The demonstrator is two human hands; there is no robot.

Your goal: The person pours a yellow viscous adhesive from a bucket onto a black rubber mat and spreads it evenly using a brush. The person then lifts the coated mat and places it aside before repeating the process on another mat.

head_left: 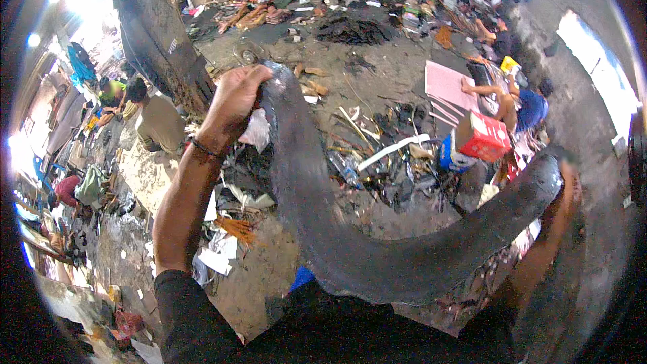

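Note:
A long, wide, dark grey band, rubbery in look, hangs in a deep U before my chest. My left hand, with a dark bracelet at its wrist, is raised and closed in a pinch on the band's upper left end. At the far right, my right hand grips the opposite end. Most of its fingers are hidden behind the band or blurred. The band's middle sags close to my dark shirt, and its surface is somewhat smeared by motion.
Scraps and a white strip litter the floor beyond the band. A red box stands near a seated person in blue at right. Other people sit at left, past a thick pillar. A black heap lies at the back.

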